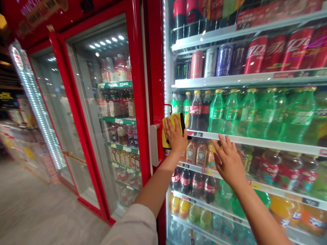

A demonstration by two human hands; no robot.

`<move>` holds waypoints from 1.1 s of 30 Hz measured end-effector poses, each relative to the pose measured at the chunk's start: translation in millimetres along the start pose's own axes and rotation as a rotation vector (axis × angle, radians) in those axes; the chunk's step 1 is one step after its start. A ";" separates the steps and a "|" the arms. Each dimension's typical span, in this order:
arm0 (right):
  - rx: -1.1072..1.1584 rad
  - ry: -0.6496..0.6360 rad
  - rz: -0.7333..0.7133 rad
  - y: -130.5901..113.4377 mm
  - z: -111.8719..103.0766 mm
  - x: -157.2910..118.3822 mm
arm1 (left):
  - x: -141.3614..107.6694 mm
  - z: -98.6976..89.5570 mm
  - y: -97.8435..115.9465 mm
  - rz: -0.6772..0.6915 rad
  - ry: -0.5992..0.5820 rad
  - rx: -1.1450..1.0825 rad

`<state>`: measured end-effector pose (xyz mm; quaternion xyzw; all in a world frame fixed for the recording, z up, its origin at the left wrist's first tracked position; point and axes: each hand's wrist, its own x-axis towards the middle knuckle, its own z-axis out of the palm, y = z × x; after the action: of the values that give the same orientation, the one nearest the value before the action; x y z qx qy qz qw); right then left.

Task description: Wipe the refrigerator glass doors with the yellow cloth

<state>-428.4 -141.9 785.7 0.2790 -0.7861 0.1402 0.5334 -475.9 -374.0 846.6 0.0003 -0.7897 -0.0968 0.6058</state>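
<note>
My left hand holds a yellow cleaning cloth with a black edge flat against the glass door of a drinks fridge. Its fingers lie over the cloth, just right of the pale door handle. Further right is my right hand, with its fingers spread and nothing in it. It is at or close to the glass; whether it touches I cannot tell. Behind the glass are green soda bottles and, lower down, dark cola bottles.
Red cans and purple cans line an upper shelf. To the left, a second red-framed fridge holds several rows of bottles. Grey floor runs along the lower left. A lit column stands at far left.
</note>
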 end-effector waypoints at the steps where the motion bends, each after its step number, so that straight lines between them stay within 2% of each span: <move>1: -0.003 0.000 -0.007 -0.9 2.4 4.7 | -6.3 -0.1 -2.3 0.075 -0.031 0.006; 4: -0.012 -0.024 -0.048 -6.2 10.9 12.6 | -24.2 -6.4 -24.9 0.373 -0.190 0.021; 6: -0.024 -0.047 -0.081 -9.9 15.9 13.6 | -24.8 -12.6 -42.2 0.440 -0.247 0.023; 7: -0.033 -0.056 -0.092 -11.3 17.6 13.8 | -19.9 -15.0 -46.9 0.402 -0.239 0.022; 9: -0.051 -0.061 -0.098 -13.1 19.1 15.3 | -0.9 -16.9 -43.5 0.225 -0.170 0.009; 12: -0.069 -0.041 -0.083 -13.3 17.6 20.9 | 31.8 -13.2 -10.2 -0.031 -0.053 -0.042; 14: -0.072 -0.027 -0.080 -11.5 15.7 23.3 | 40.7 -10.2 13.5 -0.049 -0.022 -0.072; 16: -0.071 -0.016 -0.084 -7.5 13.9 21.6 | 34.5 -9.7 21.6 0.069 -0.053 -0.073; 17: -0.070 -0.012 -0.092 -4.6 13.0 19.0 | 27.4 -10.6 17.8 0.165 -0.092 -0.068; 20: -0.083 -0.013 -0.128 6.4 9.5 7.9 | 5.8 -16.5 -16.3 0.422 -0.238 -0.050; 21: -0.094 -0.014 -0.141 10.2 7.9 4.8 | 2.6 -18.3 -29.2 0.418 -0.254 -0.036; 23: -0.123 -0.011 -0.163 16.3 4.1 2.1 | 5.3 -19.5 -45.0 0.267 -0.192 0.001; 24: -0.136 -0.004 -0.168 18.3 2.1 2.8 | 9.9 -18.5 -45.5 0.179 -0.146 0.009; 26: -0.152 0.017 -0.164 19.9 -1.4 7.8 | 20.0 -13.6 -31.7 0.039 -0.050 0.003; 28: -0.151 0.039 -0.151 19.4 -3.8 14.8 | 22.7 -6.9 -7.5 -0.007 0.008 -0.006; 30: -0.141 0.051 -0.149 18.9 -4.6 19.5 | 13.0 -1.5 11.1 0.070 -0.008 0.003; 31: -0.138 0.050 -0.154 19.4 -4.8 19.9 | 4.3 -0.1 14.3 0.164 -0.047 0.007; 33: -0.138 0.027 -0.170 22.9 -5.4 16.2 | -15.5 -0.6 6.5 0.421 -0.162 0.002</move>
<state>-442.2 -125.3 804.5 0.3054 -0.7603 0.0435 0.5717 -470.4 -365.9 832.9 -0.1715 -0.8186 0.0328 0.5472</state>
